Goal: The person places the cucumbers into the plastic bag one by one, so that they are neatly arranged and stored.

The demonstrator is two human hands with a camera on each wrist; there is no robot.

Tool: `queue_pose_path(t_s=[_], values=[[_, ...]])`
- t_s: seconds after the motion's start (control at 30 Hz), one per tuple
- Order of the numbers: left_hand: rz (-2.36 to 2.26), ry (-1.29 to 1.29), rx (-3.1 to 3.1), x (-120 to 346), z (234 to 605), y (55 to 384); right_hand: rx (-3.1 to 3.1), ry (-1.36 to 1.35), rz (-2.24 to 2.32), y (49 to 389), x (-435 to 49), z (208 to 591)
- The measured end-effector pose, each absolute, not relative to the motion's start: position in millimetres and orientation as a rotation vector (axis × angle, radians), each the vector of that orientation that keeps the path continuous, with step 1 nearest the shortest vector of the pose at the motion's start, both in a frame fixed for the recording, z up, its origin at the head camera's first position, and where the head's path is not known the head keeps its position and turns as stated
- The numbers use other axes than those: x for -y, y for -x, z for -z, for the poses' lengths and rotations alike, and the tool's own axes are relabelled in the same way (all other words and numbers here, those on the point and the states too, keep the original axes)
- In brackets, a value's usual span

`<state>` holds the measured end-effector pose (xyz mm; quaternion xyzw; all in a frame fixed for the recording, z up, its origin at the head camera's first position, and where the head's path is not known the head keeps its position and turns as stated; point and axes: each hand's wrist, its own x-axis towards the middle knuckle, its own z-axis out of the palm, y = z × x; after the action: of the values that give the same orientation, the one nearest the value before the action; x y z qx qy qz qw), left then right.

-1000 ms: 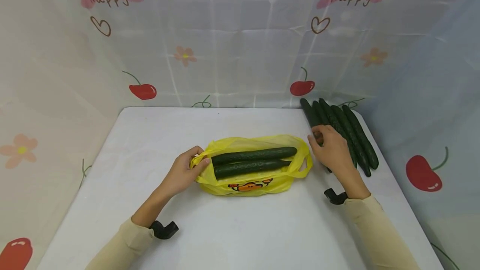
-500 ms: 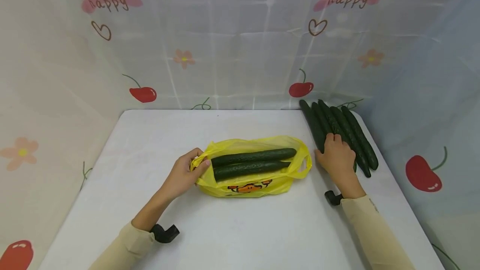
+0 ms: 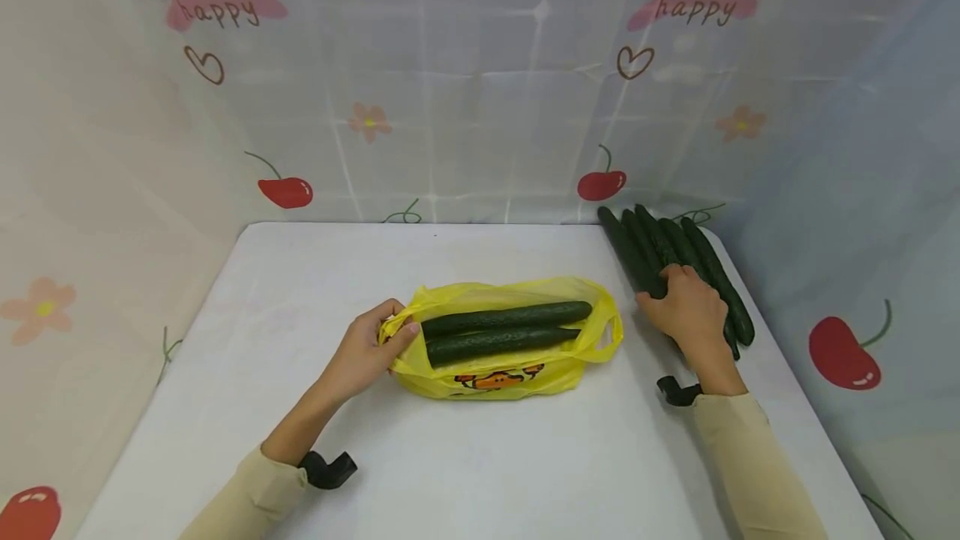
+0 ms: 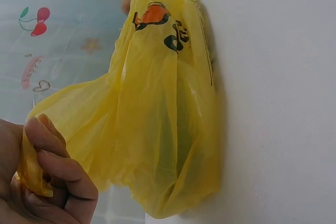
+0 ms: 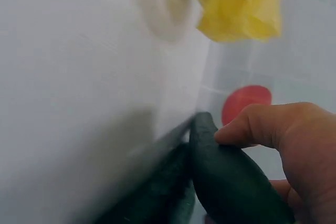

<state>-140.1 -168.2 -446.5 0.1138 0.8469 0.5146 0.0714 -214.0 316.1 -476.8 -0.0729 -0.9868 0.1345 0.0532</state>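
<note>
My left hand grips the left handle end of a yellow plastic bag; in the left wrist view, the fingers curl round the bunched plastic. Two dark green cucumbers lie side by side in the bag's open mouth, an upper cucumber and a lower cucumber. My right hand is at the row of cucumbers on the table's right side. In the right wrist view, its thumb presses one side of a cucumber and its fingers go round the other side, partly hidden.
The white table ends at a patterned curtain behind and at the sides. The bag's right handle loop stands between the bag and the row of cucumbers. A black wrist mount sits on the left wrist.
My right hand has moved down and slightly right over the row and now holds a cucumber. My left hand and the bag have stayed nearly in place.
</note>
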Motion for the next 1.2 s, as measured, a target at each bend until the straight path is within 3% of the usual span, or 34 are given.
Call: queue_pose_path(t_s=[0.27, 0.73, 1.2], values=[[-1.557, -0.387, -2.547, 176, 465, 148, 2.981, 0.171, -0.391, 215, -328, 453], [-1.527, -0.335, -2.575, 176, 463, 146, 2.971, 0.177, -0.513, 213, -339, 442], [-1.592, -0.316, -2.557, 176, 458, 148, 2.817, -0.146, -1.008, 186, -356, 431]])
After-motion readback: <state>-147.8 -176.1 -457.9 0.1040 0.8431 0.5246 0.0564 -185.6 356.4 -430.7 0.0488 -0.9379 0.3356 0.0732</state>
